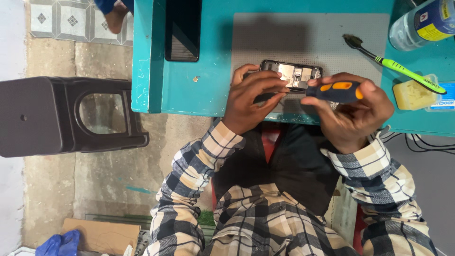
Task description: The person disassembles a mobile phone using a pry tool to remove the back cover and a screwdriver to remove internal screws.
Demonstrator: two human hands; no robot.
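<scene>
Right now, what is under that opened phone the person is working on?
The opened phone lies on a grey mat spread over the teal table. The left hand covers its near end, so that part stays hidden.

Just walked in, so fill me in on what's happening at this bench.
A person in a plaid shirt sits at a teal table. The left hand steadies an opened phone on a grey mat. The right hand holds a screwdriver with its tip at the phone's insides. A green brush, a bottle and a second phone lie nearby.
</scene>
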